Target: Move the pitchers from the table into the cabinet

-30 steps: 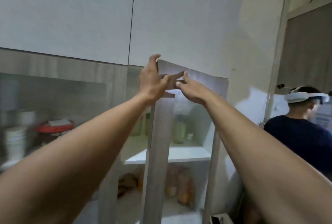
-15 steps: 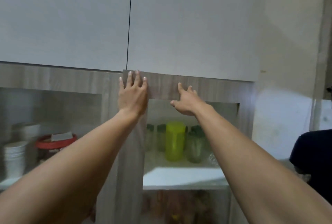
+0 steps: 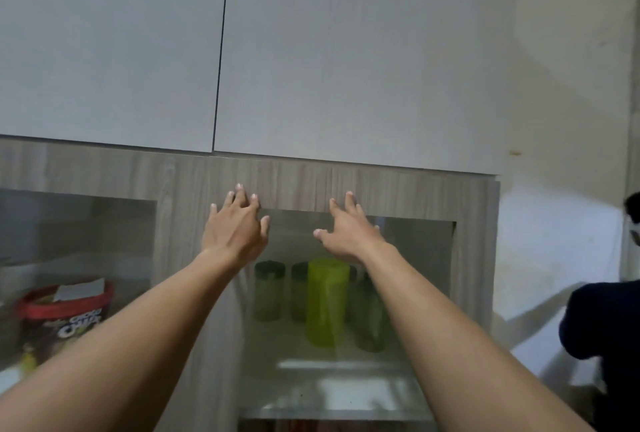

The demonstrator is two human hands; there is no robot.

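The wood-framed glass cabinet door (image 3: 398, 189) is flush with the cabinet front. My left hand (image 3: 235, 229) lies flat on its upper left corner, fingers spread. Flat against the door's top rail and glass, my right hand (image 3: 349, 231) also has its fingers apart. Neither hand holds anything. Behind the glass a bright green pitcher (image 3: 327, 303) stands on the white shelf (image 3: 332, 393), with three dark-lidded olive pitchers (image 3: 269, 291) around it; my right forearm partly covers the rightmost one.
White upper cabinet doors (image 3: 311, 51) hang above. Behind the left glass pane are a red-lidded snack tub (image 3: 65, 314) and other containers. A person in a dark shirt (image 3: 602, 324) stands at the right edge by the white wall.
The cabinet door swung from wide open to flush against the cabinet. Both hands went from gripping its top edge to lying flat on its front.
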